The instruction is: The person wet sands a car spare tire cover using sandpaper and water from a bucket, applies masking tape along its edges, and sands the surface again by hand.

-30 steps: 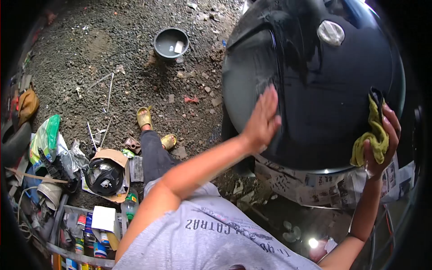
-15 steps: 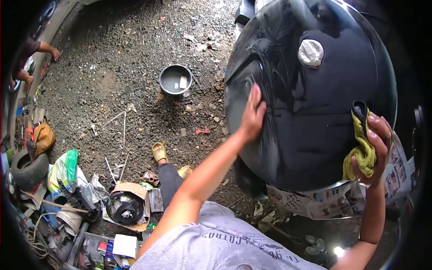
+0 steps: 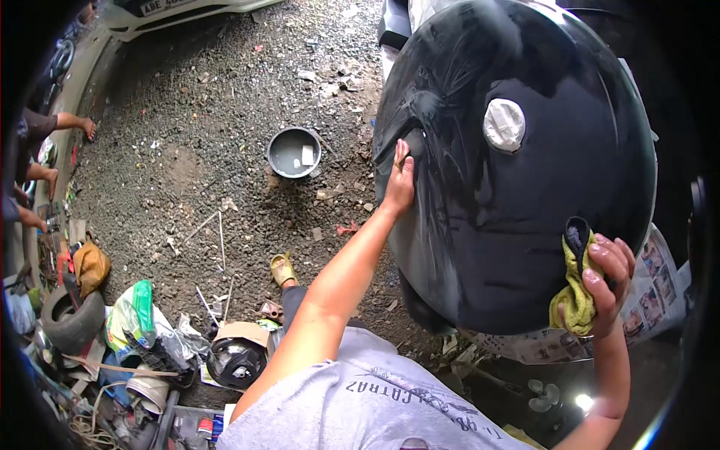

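Observation:
A large, rounded black panel [image 3: 525, 225] fills the right side, its surface wet with whitish streaks on the left. My left hand [image 3: 401, 184] rests against its left edge, fingers stretched out; whether anything thin lies under the palm is hidden. Near the lower right edge, my right hand [image 3: 609, 289] grips a bunched yellow-green cloth [image 3: 576, 304] with a dark end, pressed to the panel. A round, silvery-white covered disc [image 3: 505, 125] sits on the upper part of the panel.
Newspaper sheets [image 3: 649, 300] line the panel's underside. A dark basin [image 3: 294, 152] with a pale block stands on gravel. At left lie a tire [image 3: 73, 322], plastic bags [image 3: 131, 319] and clutter. Other people's bare feet [image 3: 88, 129] show far left; a white car bumper [image 3: 180, 11] is at top.
My left hand has slid left to the panel's edge. The right hand and cloth appear lower and further left, partly because the view has shifted. More of the car shows at top.

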{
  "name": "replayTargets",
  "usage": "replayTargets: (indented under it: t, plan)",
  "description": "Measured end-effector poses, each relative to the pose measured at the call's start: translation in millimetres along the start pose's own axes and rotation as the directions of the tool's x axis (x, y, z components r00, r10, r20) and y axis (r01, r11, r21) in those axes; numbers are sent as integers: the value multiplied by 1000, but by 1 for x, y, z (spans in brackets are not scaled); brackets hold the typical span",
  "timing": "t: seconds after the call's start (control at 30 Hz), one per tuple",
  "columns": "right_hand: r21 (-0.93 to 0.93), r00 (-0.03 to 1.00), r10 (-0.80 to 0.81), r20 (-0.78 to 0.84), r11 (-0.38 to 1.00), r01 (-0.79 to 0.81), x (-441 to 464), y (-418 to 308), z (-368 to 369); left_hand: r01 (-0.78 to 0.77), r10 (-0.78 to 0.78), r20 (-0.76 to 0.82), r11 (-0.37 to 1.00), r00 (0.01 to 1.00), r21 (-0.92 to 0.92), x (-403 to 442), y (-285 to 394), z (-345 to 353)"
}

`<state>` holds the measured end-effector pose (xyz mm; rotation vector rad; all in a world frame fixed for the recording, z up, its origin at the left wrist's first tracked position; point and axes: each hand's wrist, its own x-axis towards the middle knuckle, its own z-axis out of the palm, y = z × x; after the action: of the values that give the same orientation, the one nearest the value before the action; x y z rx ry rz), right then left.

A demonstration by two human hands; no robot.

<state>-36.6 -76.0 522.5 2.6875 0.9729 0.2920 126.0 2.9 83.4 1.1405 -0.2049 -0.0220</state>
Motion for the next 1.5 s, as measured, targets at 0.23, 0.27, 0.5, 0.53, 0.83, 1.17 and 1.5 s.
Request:
replayTargets:
  t: [0.23,0.27,0.5,0.53,0.83,1.17,1.5]
  plan:
    - [-4,999,40,9,999,-40,1,-3,-1,-19,16,82,999,996,31,10,22,-2]
    - [-12,999,43,7,999,-43,1,-2,-1,-13,10,101,999,995,30,14,14,-10]
    - [-2,998,62,20,998,-62,-2,-2,-1,-18,14,142,1000,990,25,12,28,-3]
    - [-1,998,58,27,998,-58,-4,-1,-3,-25,20,154,999,988,27,12,24,-12]
    - [-46,997,63,54,997,-60,-11,0,-1,63,-63,67,998,996,11,1,7,-4]
    - [-65,998,49,48,997,-46,-13,0,1,7,-7,-14,1000,1000,-10,8,18,4]
    - [-81,999,33,18,996,-32,-10,0,6,46,-46,33,999,998,4,-3,27,1]
